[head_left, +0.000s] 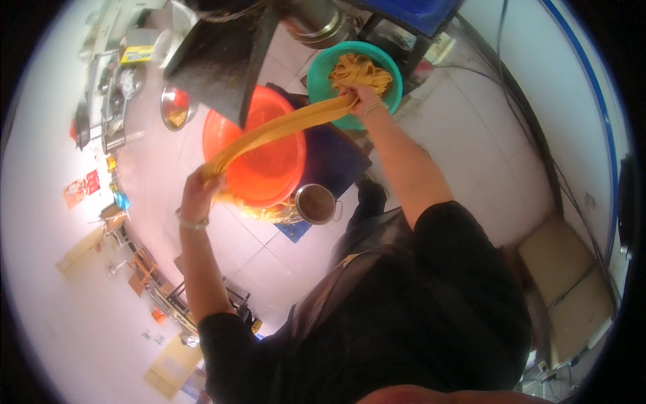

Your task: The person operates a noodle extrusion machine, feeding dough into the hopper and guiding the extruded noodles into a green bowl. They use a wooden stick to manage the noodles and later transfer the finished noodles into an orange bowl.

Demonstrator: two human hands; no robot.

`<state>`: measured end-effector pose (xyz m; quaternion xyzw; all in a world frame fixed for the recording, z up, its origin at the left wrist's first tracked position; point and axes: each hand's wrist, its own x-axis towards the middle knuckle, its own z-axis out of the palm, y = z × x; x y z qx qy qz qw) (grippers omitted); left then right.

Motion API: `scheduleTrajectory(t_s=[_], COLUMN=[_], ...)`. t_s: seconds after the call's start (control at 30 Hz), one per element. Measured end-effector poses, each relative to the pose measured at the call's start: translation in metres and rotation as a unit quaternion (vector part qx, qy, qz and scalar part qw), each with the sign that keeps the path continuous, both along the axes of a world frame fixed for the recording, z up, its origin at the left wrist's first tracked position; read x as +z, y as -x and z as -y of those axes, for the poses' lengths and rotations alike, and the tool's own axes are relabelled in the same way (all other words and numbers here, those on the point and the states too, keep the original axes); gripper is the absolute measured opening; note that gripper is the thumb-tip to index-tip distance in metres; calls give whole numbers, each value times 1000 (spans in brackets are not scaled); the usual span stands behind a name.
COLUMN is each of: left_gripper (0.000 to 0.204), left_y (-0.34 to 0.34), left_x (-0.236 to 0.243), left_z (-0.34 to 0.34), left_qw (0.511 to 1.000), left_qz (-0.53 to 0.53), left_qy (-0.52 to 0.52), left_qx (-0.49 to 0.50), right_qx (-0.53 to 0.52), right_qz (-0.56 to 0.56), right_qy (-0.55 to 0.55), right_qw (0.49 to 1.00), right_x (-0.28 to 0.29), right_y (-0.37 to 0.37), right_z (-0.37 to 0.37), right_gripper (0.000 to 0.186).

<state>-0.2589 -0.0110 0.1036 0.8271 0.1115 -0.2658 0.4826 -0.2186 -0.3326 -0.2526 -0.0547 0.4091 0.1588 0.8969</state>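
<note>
A long, flat yellow-brown strip (282, 126), like a band of dough, stretches between my two hands above an orange basin (293, 178). My left hand (196, 194) is closed round its lower left end. The other end is gripped by my right hand (364, 99), at the near side of a green basin (396, 79). Inside that basin lies a heap of similar yellow strips (360, 69). Below the left end of the strip, a pale yellow, crinkled pile (266, 213) shows beside the orange basin; what it is, I cannot make out.
A dark metal chute (219, 64) slants down over the orange basin's far side. A handled metal pot (315, 204) stands near that basin's front. Off to the left sits a steel bowl (173, 121) with red and yellow contents. Cardboard (562, 269) lies at the right.
</note>
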Motion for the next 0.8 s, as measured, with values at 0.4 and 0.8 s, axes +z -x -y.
scheduleTrajectory(t_s=[0.4, 0.8], left_gripper=[27, 62], left_y=[-57, 113], left_x=[-142, -260], left_z=[101, -64], left_qw=[893, 858], left_qz=[-18, 97], left_qy=[431, -289], left_qx=[131, 413], right_qx=[-44, 22], right_qz=[148, 144], right_qy=[-14, 25], right_qw=[988, 989], right_x=[94, 79], right_y=[12, -26], right_z=[25, 62], right_gripper=[11, 18])
